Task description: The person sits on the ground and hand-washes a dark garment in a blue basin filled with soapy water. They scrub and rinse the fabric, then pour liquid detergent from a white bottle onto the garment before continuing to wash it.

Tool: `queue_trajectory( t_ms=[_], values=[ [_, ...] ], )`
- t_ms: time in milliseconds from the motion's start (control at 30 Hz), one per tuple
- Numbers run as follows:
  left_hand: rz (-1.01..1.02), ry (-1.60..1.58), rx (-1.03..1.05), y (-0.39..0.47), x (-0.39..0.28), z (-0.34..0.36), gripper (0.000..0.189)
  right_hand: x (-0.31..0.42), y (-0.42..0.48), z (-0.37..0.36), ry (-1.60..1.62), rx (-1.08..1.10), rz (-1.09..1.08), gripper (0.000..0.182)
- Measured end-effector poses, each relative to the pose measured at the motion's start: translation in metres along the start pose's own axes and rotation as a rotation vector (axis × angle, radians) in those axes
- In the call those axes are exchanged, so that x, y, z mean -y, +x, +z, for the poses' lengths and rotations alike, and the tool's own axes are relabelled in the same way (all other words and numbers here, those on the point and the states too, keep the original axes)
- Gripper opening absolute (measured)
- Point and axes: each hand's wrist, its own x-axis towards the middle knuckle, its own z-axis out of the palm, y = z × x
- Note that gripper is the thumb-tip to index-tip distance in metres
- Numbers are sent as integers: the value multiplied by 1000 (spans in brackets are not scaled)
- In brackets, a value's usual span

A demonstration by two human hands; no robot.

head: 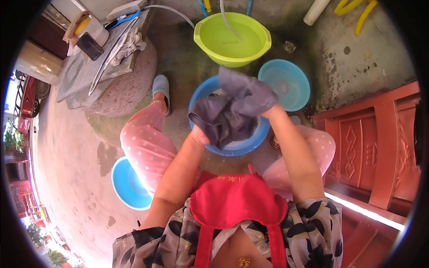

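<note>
A dark grey-purple cloth garment (pixel 231 107) is stretched between my two hands above a blue plastic basin (pixel 231 150). My left hand (pixel 200 134) grips its lower left part, with the fingers mostly covered by fabric. At the upper right, my right hand (pixel 272 112) holds another part, and its fingers are hidden under the cloth. Whitish, sudsy water shows in the basin around the garment. What lies beneath the cloth cannot be made out.
A lime-green basin (pixel 231 58) of water with a hose (pixel 225 15) stands ahead. Beside the blue basin is a light-blue basin (pixel 285 87); another blue basin (pixel 130 187) sits by my left leg. A stone slab (pixel 110 73) bears a phone (pixel 89 46). Red metal panels (pixel 365 150) stand right.
</note>
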Motion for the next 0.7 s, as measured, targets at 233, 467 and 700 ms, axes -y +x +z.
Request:
queue_trajectory(
  t_ms=[233,467,700],
  values=[
    [211,871,168,14,11,-21,40,19,-52,101,-250,-253,122,46],
    [205,200,-293,26,56,55,45,-8,-37,69,-129,-585,432,43],
    [124,-36,-360,21,27,-3,53,21,-51,121,71,-535,230,41]
  ],
)
